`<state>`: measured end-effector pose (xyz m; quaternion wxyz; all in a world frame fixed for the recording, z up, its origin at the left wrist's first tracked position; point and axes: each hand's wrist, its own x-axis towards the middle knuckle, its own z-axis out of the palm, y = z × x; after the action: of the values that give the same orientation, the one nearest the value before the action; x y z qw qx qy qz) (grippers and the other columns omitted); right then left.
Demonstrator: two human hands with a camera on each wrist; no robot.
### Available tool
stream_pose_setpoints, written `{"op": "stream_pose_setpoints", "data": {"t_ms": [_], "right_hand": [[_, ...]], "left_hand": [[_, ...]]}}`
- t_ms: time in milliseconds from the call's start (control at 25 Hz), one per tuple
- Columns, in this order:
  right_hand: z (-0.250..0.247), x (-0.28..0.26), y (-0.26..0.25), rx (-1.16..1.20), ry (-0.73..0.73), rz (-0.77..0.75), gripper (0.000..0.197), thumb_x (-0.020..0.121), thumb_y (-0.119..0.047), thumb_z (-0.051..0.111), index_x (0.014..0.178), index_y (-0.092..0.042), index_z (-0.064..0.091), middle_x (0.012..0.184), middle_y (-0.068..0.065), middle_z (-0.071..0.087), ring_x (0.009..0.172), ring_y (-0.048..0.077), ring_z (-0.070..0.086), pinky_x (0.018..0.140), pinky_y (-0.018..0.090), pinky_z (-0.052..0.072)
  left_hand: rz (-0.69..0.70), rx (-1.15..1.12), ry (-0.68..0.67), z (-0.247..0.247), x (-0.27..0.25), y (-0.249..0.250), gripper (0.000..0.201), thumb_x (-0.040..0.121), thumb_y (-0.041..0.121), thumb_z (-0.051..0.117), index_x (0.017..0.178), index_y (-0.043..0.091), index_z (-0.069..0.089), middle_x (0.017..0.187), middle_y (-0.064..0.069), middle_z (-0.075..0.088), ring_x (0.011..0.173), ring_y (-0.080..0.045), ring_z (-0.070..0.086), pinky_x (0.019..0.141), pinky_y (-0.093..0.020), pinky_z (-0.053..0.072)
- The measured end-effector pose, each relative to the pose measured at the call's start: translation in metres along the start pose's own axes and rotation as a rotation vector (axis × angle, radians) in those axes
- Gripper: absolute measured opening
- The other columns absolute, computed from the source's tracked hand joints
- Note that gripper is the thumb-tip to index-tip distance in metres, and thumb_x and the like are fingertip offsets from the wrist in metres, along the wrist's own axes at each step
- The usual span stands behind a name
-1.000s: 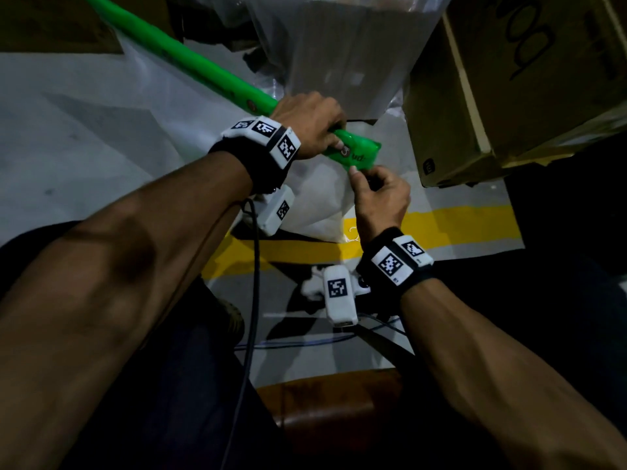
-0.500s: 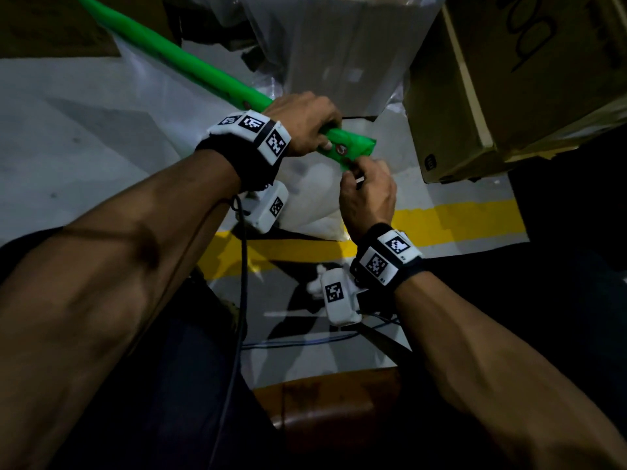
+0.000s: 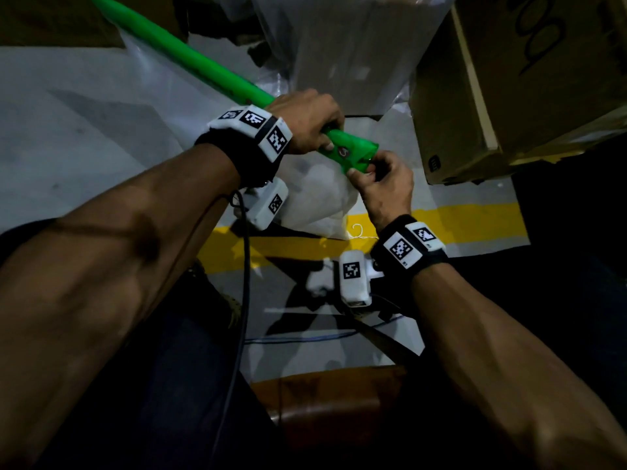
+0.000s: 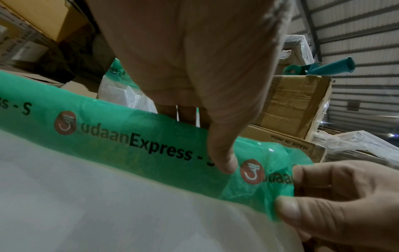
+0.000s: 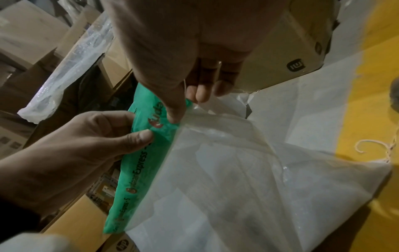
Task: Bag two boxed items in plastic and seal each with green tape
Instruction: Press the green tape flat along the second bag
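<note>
Green tape (image 3: 217, 76), printed "udaanExpress", runs along the top edge of the translucent plastic bag (image 3: 315, 195), slanting up and away to the left. The left hand (image 3: 307, 125) grips it just short of its free end; the right hand (image 3: 385, 186) pinches that crumpled end between thumb and fingers. A cardboard box (image 3: 509, 79) sits just right of them.

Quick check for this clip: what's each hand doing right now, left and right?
Left hand: grips the green tape along the plastic bag.
Right hand: pinches the tape's free end.
</note>
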<state>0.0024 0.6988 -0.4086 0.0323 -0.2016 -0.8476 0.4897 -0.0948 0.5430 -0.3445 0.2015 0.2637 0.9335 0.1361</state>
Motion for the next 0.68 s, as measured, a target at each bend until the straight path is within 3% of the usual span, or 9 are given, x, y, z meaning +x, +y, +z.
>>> {"op": "stream_pose_setpoints", "data": {"t_ms": [120,280,400,520,680], "right_hand": [[-0.001,0.003,-0.002,-0.056,-0.012,-0.017,0.023,0.077,-0.02,0.077,0.089,-0.021,0.057,0.072,-0.013,0.053,0.064,0.002,0.05,0.061,0.017,0.042],[0.003,0.003,-0.004,-0.195,0.015,-0.053,0.026,0.076,-0.034,0.075,0.079,-0.023,0.052,0.077,-0.005,0.057,0.072,0.015,0.055,0.065,0.032,0.05],[0.003,0.001,-0.006,-0.268,0.003,-0.098,0.029,0.076,-0.037,0.074,0.088,-0.019,0.055,0.088,-0.001,0.057,0.08,0.019,0.055,0.068,0.034,0.048],[0.002,-0.002,-0.009,-0.304,-0.001,-0.13,0.035,0.078,-0.034,0.073,0.102,-0.014,0.059,0.096,0.001,0.057,0.088,0.02,0.055,0.072,0.032,0.046],[0.007,-0.001,-0.011,-0.344,0.007,-0.104,0.034,0.079,-0.035,0.072,0.102,-0.013,0.061,0.099,0.005,0.063,0.09,0.023,0.058,0.074,0.033,0.048]], "left_hand": [[0.005,0.006,0.003,-0.001,-0.001,-0.001,0.02,0.084,0.031,0.07,0.102,0.025,0.067,0.088,0.0,0.052,0.091,-0.03,0.057,0.075,-0.037,0.045],[0.004,0.008,0.014,0.0,-0.001,-0.004,0.018,0.083,0.03,0.07,0.1,0.026,0.067,0.088,0.001,0.052,0.092,-0.029,0.057,0.074,-0.036,0.043],[-0.007,-0.011,0.012,0.001,0.001,-0.007,0.019,0.084,0.031,0.069,0.102,0.027,0.066,0.093,0.0,0.057,0.094,-0.028,0.057,0.078,-0.039,0.046],[-0.012,-0.015,0.012,0.004,0.002,-0.006,0.022,0.084,0.033,0.068,0.105,0.028,0.063,0.093,0.002,0.051,0.096,-0.026,0.055,0.076,-0.034,0.04],[-0.006,-0.012,0.004,0.004,0.0,-0.007,0.018,0.084,0.03,0.069,0.102,0.026,0.067,0.088,0.001,0.053,0.087,-0.024,0.054,0.076,-0.036,0.045]]}}
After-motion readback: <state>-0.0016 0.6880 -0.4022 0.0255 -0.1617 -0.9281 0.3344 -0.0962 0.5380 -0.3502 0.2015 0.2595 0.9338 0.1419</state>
